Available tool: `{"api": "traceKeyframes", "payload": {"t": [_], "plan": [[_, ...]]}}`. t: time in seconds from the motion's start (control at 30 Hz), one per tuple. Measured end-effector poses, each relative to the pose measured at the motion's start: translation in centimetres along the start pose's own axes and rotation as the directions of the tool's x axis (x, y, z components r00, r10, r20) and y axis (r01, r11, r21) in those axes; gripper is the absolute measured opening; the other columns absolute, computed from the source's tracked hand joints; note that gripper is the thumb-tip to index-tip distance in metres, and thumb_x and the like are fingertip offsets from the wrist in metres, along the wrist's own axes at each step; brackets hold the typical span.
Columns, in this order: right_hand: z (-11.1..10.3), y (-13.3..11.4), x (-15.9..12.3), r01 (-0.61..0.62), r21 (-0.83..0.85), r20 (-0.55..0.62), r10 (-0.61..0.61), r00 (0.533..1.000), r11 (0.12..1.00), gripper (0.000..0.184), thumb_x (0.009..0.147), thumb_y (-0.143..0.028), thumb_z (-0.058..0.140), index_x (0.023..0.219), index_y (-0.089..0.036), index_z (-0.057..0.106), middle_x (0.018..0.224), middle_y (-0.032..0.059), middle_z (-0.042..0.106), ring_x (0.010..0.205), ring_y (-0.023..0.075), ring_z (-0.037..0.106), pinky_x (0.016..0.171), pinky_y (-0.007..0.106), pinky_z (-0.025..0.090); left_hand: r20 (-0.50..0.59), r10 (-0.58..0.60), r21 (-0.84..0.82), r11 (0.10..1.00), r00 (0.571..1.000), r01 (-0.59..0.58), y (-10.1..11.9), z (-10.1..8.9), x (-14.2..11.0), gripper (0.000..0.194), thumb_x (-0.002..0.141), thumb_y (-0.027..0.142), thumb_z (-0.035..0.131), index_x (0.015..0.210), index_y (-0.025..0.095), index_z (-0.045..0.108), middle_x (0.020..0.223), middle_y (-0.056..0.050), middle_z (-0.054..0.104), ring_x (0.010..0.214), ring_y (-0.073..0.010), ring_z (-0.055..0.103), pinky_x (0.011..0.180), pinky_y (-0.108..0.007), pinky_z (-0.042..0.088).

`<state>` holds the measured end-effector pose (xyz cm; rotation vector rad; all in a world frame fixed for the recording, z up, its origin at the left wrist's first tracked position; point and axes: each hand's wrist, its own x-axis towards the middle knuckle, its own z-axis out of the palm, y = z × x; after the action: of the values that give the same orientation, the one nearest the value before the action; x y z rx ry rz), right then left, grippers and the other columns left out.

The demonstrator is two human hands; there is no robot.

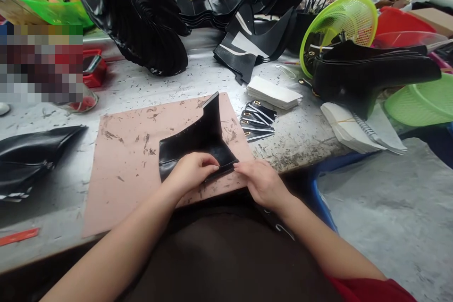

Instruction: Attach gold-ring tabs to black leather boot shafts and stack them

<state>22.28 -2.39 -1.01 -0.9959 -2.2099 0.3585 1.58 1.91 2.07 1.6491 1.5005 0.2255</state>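
Note:
A black leather piece, cut in an angled shape like a boot upper, lies on a worn pink board before me. My left hand is closed on its near edge, thumb and forefinger pinched together. At the right end of the same edge, my right hand pinches the corner with its fingertips. The edge between my hands looks folded over. To the right of the board lie several small black straps with metal eyelets and pale strips.
Stacks of black leather pieces stand at the back. White paper pads, a yellow-green basket and a spiral notebook lie to the right. More black leather and an orange strip are at left.

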Motion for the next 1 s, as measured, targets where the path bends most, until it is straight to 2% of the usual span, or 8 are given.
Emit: {"api": "traceKeyframes", "payload": {"t": [0.2, 0.43, 0.5, 0.63, 0.77, 0.87, 0.93, 1.0], "plan": [[0.3, -1.1, 0.0, -0.002, -0.183, 0.111, 0.023, 0.994, 0.983, 0.038, 0.080, -0.006, 0.039, 0.111, -0.018, 0.056, 0.103, 0.0064, 0.064, 0.092, 0.0171, 0.056, 0.079, 0.034, 0.036, -0.061, -0.068, -0.117, 0.991, 0.996, 0.061, -0.6, 0.3, -0.4, 0.019, 0.066, 0.038, 0.062, 0.069, 0.020, 0.057, 0.058, 0.005, 0.054, 0.050, -0.0107, 0.050, 0.047, -0.021, 0.038], [0.7, -1.7, -0.2, 0.000, -0.307, 0.173, 0.056, 0.983, 0.952, 0.042, 0.077, -0.012, 0.046, 0.114, -0.026, 0.059, 0.103, 0.0090, 0.060, 0.091, 0.0218, 0.050, 0.081, 0.038, 0.032, -0.109, 0.066, 0.218, 0.975, 0.992, -0.041, 0.1, 0.5, -0.9, 0.016, 0.073, 0.033, 0.058, 0.067, 0.020, 0.051, 0.061, 0.004, 0.055, 0.058, -0.0119, 0.052, 0.051, -0.021, 0.034], [0.8, -1.7, -0.1, -0.012, -0.322, 0.176, 0.072, 0.982, 0.947, 0.040, 0.078, -0.014, 0.046, 0.114, -0.026, 0.059, 0.102, 0.0088, 0.059, 0.091, 0.0211, 0.049, 0.082, 0.038, 0.032, -0.110, 0.137, 0.408, 0.910, 0.984, -0.081, 0.2, 0.2, -1.2, 0.016, 0.076, 0.035, 0.057, 0.071, 0.021, 0.052, 0.066, 0.003, 0.056, 0.060, -0.0131, 0.053, 0.051, -0.022, 0.033], [0.9, -2.0, 0.0, -0.038, -0.311, 0.173, 0.096, 0.980, 0.950, 0.036, 0.081, -0.016, 0.047, 0.112, -0.027, 0.060, 0.101, 0.0085, 0.060, 0.091, 0.0208, 0.050, 0.083, 0.038, 0.031, -0.107, 0.241, 0.717, 0.691, 0.965, -0.093, -0.3, -0.6, -2.0, 0.027, 0.076, 0.047, 0.056, 0.079, 0.020, 0.053, 0.080, -0.001, 0.055, 0.071, -0.0178, 0.054, 0.052, -0.025, 0.034], [0.7, -2.4, 0.1, -0.126, -0.224, 0.183, 0.169, 0.968, 0.966, 0.038, 0.081, -0.015, 0.045, 0.113, -0.029, 0.060, 0.102, 0.0087, 0.059, 0.096, 0.0217, 0.051, 0.087, 0.041, 0.030, -0.092, 0.345, 0.782, 0.606, 0.934, -0.146, -1.7, -0.8, -2.5, 0.037, 0.078, 0.052, 0.051, 0.085, 0.016, 0.053, 0.084, -0.005, 0.054, 0.077, -0.0206, 0.050, 0.065, -0.029, 0.040], [0.1, -0.9, 0.1, -0.248, 0.024, 0.229, 0.236, 0.945, 0.969, 0.036, 0.083, -0.017, 0.042, 0.110, -0.031, 0.061, 0.103, 0.0061, 0.059, 0.100, 0.0211, 0.051, 0.088, 0.041, 0.034, -0.105, 0.419, 0.792, 0.583, 0.902, -0.179, -2.6, -0.6, -2.6, 0.040, 0.080, 0.054, 0.045, 0.085, 0.016, 0.054, 0.084, -0.007, 0.053, 0.077, -0.0218, 0.048, 0.068, -0.033, 0.041], [-0.9, 1.8, 0.2, -0.333, 0.220, 0.111, 0.316, 0.942, 0.917, 0.033, 0.085, -0.022, 0.038, 0.108, -0.029, 0.061, 0.104, 0.0049, 0.060, 0.096, 0.0196, 0.055, 0.083, 0.038, 0.041, -0.133, 0.462, 0.800, 0.572, 0.877, -0.180, -3.1, -0.7, -2.4, 0.039, 0.081, 0.054, 0.045, 0.085, 0.016, 0.054, 0.082, -0.007, 0.053, 0.075, -0.0226, 0.048, 0.067, -0.034, 0.040], [-3.1, 5.6, 0.8, -0.382, 0.240, -0.164, 0.425, 0.890, 0.892, 0.033, 0.086, -0.025, 0.034, 0.104, -0.024, 0.061, 0.104, 0.0063, 0.060, 0.093, 0.0195, 0.056, 0.079, 0.036, 0.045, -0.160, 0.499, 0.802, 0.569, 0.852, -0.183, -3.6, -0.8, -2.0, 0.039, 0.081, 0.053, 0.044, 0.081, 0.016, 0.055, 0.078, -0.006, 0.052, 0.072, -0.0226, 0.048, 0.065, -0.034, 0.040]]}}
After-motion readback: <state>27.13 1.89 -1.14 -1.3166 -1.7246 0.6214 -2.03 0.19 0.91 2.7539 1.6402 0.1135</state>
